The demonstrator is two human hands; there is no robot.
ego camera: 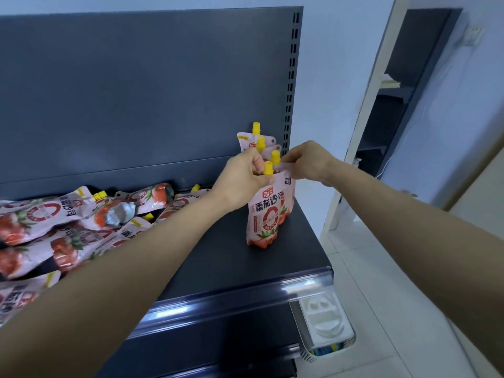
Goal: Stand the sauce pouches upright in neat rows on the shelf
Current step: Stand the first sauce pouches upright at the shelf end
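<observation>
Pouch point(266, 216) fronting the row point(246, 140) by the upright point(290, 77) — left hand point(245, 175) pinches its top, right hand point(305, 160) its corner — to stand it square.

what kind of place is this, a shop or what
Probably a shop aisle, or a mock-up of one: a dark metal shelf with a slotted upright and a clear price-tag rail along its front edge, stocked with many identical sauce pouches.

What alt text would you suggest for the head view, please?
A left hand and right hand hold the tops of upright sauce pouches in a row at the shelf's right end; other pouches lie heaped at left.
</observation>
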